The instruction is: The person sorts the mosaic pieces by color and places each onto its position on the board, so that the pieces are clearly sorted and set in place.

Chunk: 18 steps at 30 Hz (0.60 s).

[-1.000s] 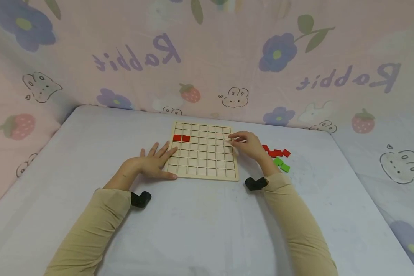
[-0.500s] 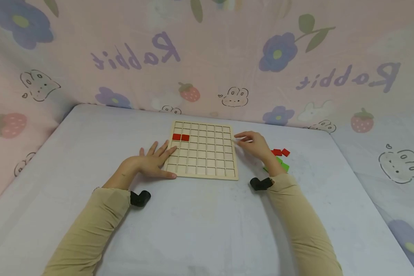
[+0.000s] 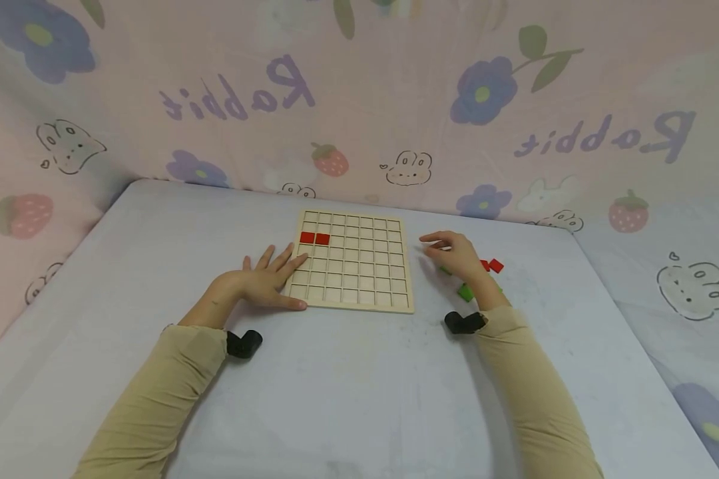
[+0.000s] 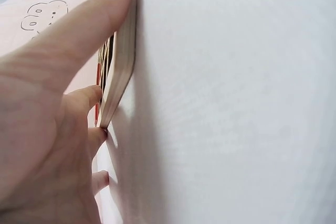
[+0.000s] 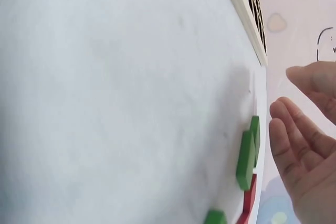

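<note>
My left hand (image 3: 262, 287) lies with spread fingers along the left side of a wooden grid board (image 3: 359, 309). In the left wrist view its thumb (image 4: 79, 32) rests on the board's edge (image 4: 123, 56). Two red square tiles (image 3: 322, 239) sit side by side in cells at the board's left, third row from the back. To the right of the board, my right hand (image 3: 457, 258) is held above loose tiles. The right wrist view shows a gap between its thumb (image 5: 310, 77) and fingers (image 5: 283, 140), with nothing held there.
Loose green tiles (image 5: 244, 160) and red tiles (image 3: 496, 266) lie on the white-covered table (image 3: 347, 399), partly hidden by the right hand and forearm. A printed rabbit-and-flower cloth (image 3: 359, 100) hangs behind. A black device (image 3: 464, 322) is at each wrist.
My right hand has moved rightward, from over the board's right edge to above the loose tiles, covering some and uncovering green ones. The left hand and both placed red tiles stay put.
</note>
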Each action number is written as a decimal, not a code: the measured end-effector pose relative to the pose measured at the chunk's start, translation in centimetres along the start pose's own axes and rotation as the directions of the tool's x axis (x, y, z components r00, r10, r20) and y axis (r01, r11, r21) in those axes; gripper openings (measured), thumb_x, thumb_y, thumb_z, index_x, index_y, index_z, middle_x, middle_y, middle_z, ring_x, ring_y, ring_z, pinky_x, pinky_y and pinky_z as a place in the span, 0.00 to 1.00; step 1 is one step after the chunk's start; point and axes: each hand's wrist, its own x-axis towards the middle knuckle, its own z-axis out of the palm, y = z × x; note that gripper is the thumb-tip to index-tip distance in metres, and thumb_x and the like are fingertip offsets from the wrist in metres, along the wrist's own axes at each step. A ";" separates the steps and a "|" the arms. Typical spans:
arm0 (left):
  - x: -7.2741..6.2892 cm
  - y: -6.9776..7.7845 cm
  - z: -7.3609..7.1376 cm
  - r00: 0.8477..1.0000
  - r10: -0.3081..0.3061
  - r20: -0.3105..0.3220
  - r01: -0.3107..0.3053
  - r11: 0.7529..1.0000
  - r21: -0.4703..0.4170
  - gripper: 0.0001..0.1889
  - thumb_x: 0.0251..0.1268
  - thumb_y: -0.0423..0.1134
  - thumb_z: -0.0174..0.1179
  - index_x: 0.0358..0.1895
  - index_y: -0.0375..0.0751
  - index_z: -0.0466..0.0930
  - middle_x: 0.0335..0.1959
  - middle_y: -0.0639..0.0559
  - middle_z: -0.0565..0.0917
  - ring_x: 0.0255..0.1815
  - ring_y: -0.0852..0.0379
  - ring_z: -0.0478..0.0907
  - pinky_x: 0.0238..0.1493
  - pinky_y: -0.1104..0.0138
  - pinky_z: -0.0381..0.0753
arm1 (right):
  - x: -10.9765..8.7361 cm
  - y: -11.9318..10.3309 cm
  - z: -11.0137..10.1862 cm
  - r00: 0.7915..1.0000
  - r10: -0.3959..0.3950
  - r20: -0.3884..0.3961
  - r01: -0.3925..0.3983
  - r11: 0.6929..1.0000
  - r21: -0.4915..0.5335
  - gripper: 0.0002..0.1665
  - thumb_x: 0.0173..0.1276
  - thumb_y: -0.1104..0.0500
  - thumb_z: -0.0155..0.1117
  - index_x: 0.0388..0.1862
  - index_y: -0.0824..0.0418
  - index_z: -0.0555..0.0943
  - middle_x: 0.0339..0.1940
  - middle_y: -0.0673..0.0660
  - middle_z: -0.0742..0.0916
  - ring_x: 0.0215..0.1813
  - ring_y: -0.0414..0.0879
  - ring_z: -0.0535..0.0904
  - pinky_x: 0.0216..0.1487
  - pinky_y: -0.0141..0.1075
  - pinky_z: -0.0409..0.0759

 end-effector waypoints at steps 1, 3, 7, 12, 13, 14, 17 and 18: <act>0.0 0.0 0.0 1.000 0.001 0.000 -0.001 1.000 -0.002 0.57 0.54 0.73 0.54 0.78 0.54 0.30 0.78 0.47 0.23 0.75 0.36 0.18 0.63 0.29 0.25 | -0.1 0.0 -0.1 1.000 0.005 0.000 -0.005 1.000 0.001 0.20 0.70 0.58 0.59 0.58 0.61 0.79 0.63 0.65 0.77 0.61 0.60 0.75 0.57 0.52 0.74; -0.1 0.1 -0.1 1.000 0.002 0.001 -0.002 1.000 -0.003 0.57 0.54 0.74 0.54 0.78 0.54 0.30 0.78 0.46 0.24 0.75 0.36 0.18 0.63 0.29 0.25 | -0.3 0.1 -0.3 1.000 0.012 -0.003 -0.012 1.000 -0.004 0.20 0.70 0.58 0.59 0.58 0.61 0.79 0.63 0.65 0.77 0.61 0.60 0.74 0.58 0.53 0.73; -0.1 0.1 -0.1 1.000 -0.002 -0.001 0.002 1.000 0.007 0.57 0.54 0.73 0.54 0.78 0.54 0.30 0.78 0.46 0.24 0.75 0.36 0.18 0.63 0.29 0.25 | -0.6 0.5 -0.7 1.000 0.021 -0.008 -0.021 1.000 -0.003 0.20 0.70 0.58 0.59 0.58 0.62 0.79 0.63 0.65 0.77 0.61 0.60 0.74 0.58 0.53 0.73; 0.0 0.0 0.0 1.000 -0.001 0.000 0.001 1.000 0.001 0.57 0.55 0.73 0.54 0.78 0.54 0.30 0.78 0.47 0.24 0.75 0.36 0.18 0.63 0.29 0.25 | -0.8 1.0 -1.0 0.999 0.032 -0.009 -0.032 0.999 -0.004 0.20 0.69 0.58 0.60 0.58 0.63 0.79 0.62 0.65 0.78 0.61 0.60 0.75 0.58 0.53 0.74; 0.0 0.0 0.0 1.000 -0.001 0.000 0.001 1.000 -0.002 0.57 0.55 0.73 0.54 0.78 0.54 0.30 0.78 0.47 0.24 0.75 0.36 0.18 0.63 0.29 0.25 | -0.8 1.1 -1.1 0.999 0.036 -0.010 -0.036 0.999 -0.005 0.20 0.69 0.58 0.60 0.58 0.62 0.79 0.62 0.65 0.78 0.61 0.60 0.74 0.58 0.53 0.74; -0.1 0.1 0.0 1.000 0.000 -0.001 0.000 1.000 -0.004 0.57 0.55 0.73 0.54 0.78 0.55 0.30 0.78 0.47 0.24 0.75 0.36 0.18 0.63 0.29 0.25 | -0.9 1.2 -1.2 0.999 0.040 -0.011 -0.040 0.999 -0.006 0.20 0.69 0.58 0.60 0.59 0.63 0.79 0.62 0.66 0.78 0.61 0.60 0.74 0.58 0.53 0.74; -0.2 0.2 -0.1 1.000 0.001 -0.003 -0.001 1.000 -0.004 0.57 0.55 0.73 0.54 0.78 0.54 0.30 0.78 0.47 0.24 0.75 0.36 0.18 0.63 0.29 0.25 | -1.1 1.4 -1.5 0.999 0.050 -0.011 -0.050 0.999 -0.005 0.21 0.70 0.58 0.59 0.59 0.63 0.78 0.61 0.66 0.77 0.62 0.61 0.73 0.58 0.53 0.73; -0.2 0.2 -0.1 1.000 0.001 -0.003 -0.001 1.000 -0.003 0.57 0.55 0.73 0.54 0.78 0.54 0.30 0.78 0.46 0.24 0.75 0.36 0.18 0.63 0.29 0.25 | -1.2 1.6 -1.6 0.999 0.052 -0.011 -0.052 0.999 -0.007 0.21 0.70 0.58 0.59 0.59 0.63 0.78 0.61 0.67 0.78 0.62 0.61 0.73 0.58 0.53 0.73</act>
